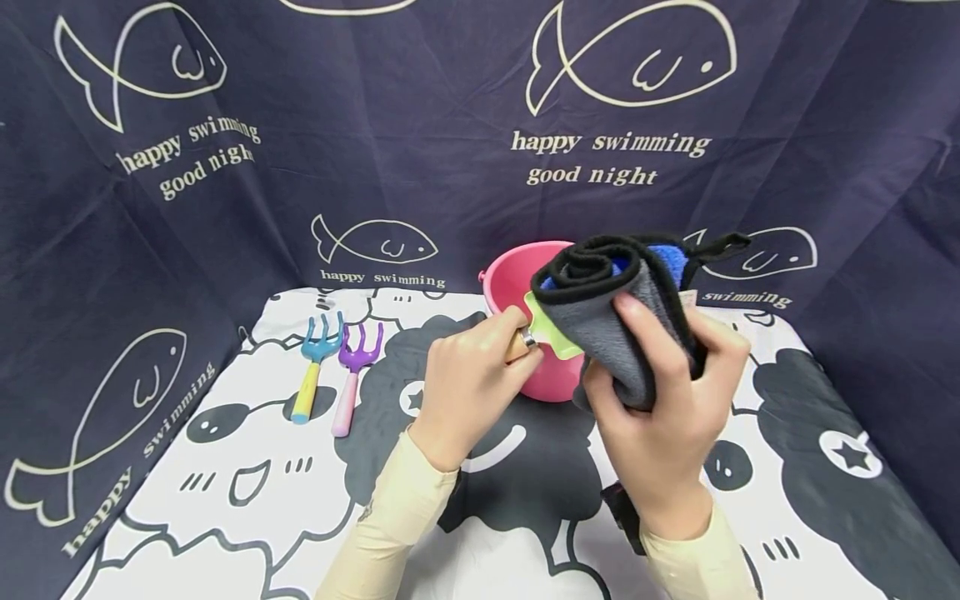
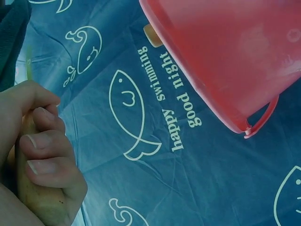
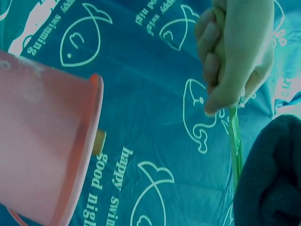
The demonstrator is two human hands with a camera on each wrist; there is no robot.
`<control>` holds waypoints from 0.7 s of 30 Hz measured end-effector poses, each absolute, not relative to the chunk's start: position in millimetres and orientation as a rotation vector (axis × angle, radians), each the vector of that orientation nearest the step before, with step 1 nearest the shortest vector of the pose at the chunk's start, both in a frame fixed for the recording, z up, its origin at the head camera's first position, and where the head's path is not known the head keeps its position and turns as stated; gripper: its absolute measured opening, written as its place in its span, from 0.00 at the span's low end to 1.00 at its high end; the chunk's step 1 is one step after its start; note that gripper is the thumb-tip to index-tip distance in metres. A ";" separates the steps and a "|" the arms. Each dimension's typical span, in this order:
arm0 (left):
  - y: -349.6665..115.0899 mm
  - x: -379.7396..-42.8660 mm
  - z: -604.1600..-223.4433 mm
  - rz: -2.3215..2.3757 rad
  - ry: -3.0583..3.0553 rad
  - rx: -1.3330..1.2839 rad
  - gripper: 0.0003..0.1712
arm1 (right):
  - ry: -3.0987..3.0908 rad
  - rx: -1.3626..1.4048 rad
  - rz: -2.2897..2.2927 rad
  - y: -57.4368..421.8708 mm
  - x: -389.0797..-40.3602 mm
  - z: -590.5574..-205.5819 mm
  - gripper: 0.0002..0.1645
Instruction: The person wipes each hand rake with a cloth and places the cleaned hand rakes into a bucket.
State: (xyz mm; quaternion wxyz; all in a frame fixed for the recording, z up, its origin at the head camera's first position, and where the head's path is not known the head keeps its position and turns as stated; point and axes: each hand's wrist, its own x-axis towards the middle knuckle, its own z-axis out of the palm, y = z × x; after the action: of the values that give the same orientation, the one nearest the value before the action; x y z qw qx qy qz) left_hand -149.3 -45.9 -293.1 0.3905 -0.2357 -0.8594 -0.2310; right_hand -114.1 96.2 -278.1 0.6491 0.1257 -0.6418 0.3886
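My left hand (image 1: 472,375) grips the wooden handle (image 2: 44,202) of a small garden shovel, fingers curled round it. The shovel's light green blade (image 1: 551,329) points toward the towel and overlaps its lower left side in the head view. A rolled grey and blue towel (image 1: 637,333) with black edging and a hanging loop is held in my right hand (image 1: 671,400), thumb and fingers spread round its sides. Seen edge-on in the right wrist view, the blade (image 3: 235,146) runs down beside the towel (image 3: 270,179). Both hands are raised in front of the pink bucket (image 1: 555,383).
Left of the hands, a blue hand fork (image 1: 318,358) with a yellow handle lies beside a purple fork (image 1: 356,371) with a pink handle. A tan end (image 2: 153,35) pokes past the bucket's rim. Dark blue fish-print curtains (image 1: 420,125) stand round the sheep-print cloth (image 1: 225,483).
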 end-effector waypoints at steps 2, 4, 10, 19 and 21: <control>-45.5 -149.3 -293.1 -0.586 -2.175 -0.594 0.02 | -1.457 0.308 0.865 91.8 -113.6 -280.6 0.23; -45.2 -149.0 -293.2 -0.586 -2.167 -0.583 0.05 | -1.460 0.339 0.840 88.3 -113.8 -282.9 0.23; -46.5 -146.5 -296.0 -0.569 -2.145 -0.569 0.10 | -1.528 0.471 0.767 79.8 -111.8 -289.2 0.22; -54.6 -147.9 -302.3 -0.575 -2.069 -0.657 0.05 | -1.706 0.615 0.606 77.2 -107.7 -289.1 0.28; -55.4 -148.6 -303.4 -0.569 -2.045 -0.673 0.05 | -1.726 0.658 0.592 79.8 -106.7 -286.9 0.28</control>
State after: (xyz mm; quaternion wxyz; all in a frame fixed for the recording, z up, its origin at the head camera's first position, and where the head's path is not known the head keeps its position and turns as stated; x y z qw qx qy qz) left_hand -148.6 -55.4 -303.4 0.4416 -0.2711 -0.8240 -0.2293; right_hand -106.7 79.8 -286.9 0.5654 0.2800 -0.7339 0.2516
